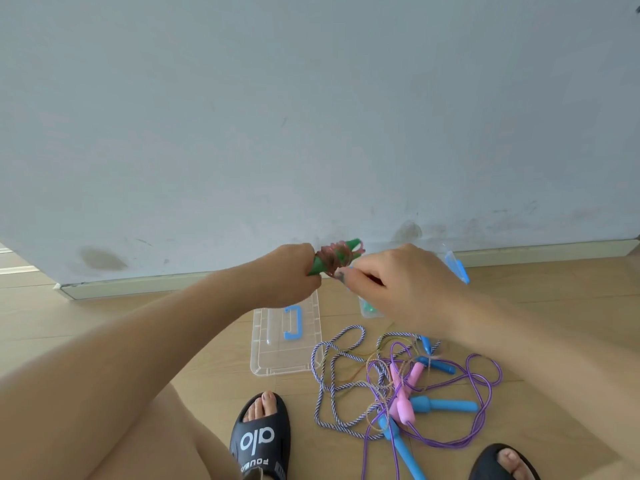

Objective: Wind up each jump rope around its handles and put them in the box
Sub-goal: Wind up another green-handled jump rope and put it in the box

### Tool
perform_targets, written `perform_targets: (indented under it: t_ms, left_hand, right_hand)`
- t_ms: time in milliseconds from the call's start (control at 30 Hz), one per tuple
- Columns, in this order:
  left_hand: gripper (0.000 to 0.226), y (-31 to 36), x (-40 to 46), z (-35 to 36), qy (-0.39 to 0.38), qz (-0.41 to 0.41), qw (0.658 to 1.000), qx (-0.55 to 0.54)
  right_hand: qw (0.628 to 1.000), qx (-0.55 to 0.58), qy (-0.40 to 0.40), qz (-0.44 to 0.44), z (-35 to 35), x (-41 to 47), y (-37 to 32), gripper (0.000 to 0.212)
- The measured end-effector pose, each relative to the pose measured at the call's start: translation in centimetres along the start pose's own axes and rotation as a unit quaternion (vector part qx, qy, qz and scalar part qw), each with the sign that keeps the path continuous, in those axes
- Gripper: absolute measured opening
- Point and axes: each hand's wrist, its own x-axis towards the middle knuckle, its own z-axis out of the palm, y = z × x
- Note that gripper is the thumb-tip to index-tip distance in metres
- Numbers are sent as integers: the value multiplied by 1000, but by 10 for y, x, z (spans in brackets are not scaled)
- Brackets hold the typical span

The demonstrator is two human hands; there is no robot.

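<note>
My left hand (294, 275) grips the green handles of a jump rope (337, 258), with its pinkish cord wound around them in a bundle. My right hand (391, 275) pinches the end of that cord right beside the bundle. Both hands hover above the floor near the wall. The clear plastic box (453, 263) with a blue latch lies behind my right hand and is mostly hidden. Its clear lid (277, 355) with a blue handle lies flat on the floor below my left hand.
A tangle of loose ropes (398, 382) lies on the wooden floor: a striped blue-white cord, a purple cord, blue handles (443, 405) and pink handles (403, 396). My feet in black slippers (259, 441) stand at the bottom. A pale wall with a baseboard rises behind.
</note>
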Motion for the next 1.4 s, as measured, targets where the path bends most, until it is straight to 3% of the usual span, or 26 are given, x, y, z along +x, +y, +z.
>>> perform_targets:
  t_ms: [167, 233, 367, 500, 600, 667, 700, 800, 867, 967, 1100, 1167, 1267, 1400]
  left_hand:
    - [27, 11, -2, 11, -46, 94, 986, 132]
    - [11, 25, -8, 17, -41, 130, 977, 161]
    - [12, 53, -21, 22, -13, 239, 963, 128]
    - [11, 51, -23, 13, 16, 273, 961, 32]
    - [13, 46, -24, 8, 43, 256, 965, -38]
    - [14, 47, -27, 8, 59, 231, 968, -82]
    - [14, 48, -28, 7, 62, 212, 970, -102]
    - [21, 48, -26, 5, 46, 122, 977, -172]
    - [31, 46, -23, 0, 21, 83, 968, -237]
    - [31, 49, -21, -2, -12, 92, 937, -337]
    - [24, 42, -11, -4, 19, 20, 906, -422]
    - [22, 31, -6, -7, 42, -24, 934, -354]
    - [24, 25, -6, -4, -12, -5, 988, -156]
    - [12, 40, -9, 7, -62, 79, 995, 19]
  right_hand:
    - [998, 18, 25, -48, -24, 8, -8, 55]
    - [998, 35, 43, -43, -29, 16, -2, 58]
    - [998, 48, 19, -22, -32, 30, 21, 60]
    - [992, 110, -36, 46, -32, 33, 49, 60]
    - [976, 179, -64, 103, -14, 29, 56, 60]
    - [964, 219, -90, 121, 1, 24, 56, 47]
    - [964, 214, -97, 123, 7, 22, 56, 38]
    - [957, 196, -105, 184, 12, 21, 51, 40]
    - [950, 201, -111, 210, 13, 17, 49, 39]
    - [951, 223, -87, 196, 12, 8, 39, 53]
    - [967, 167, -76, 175, 9, -5, 31, 57]
    - [980, 109, -67, 154, 4, -11, 29, 56]
    - [998, 12, -9, 59, -7, -14, 16, 55]
    - [999, -22, 42, -19, -26, -5, 1, 57]
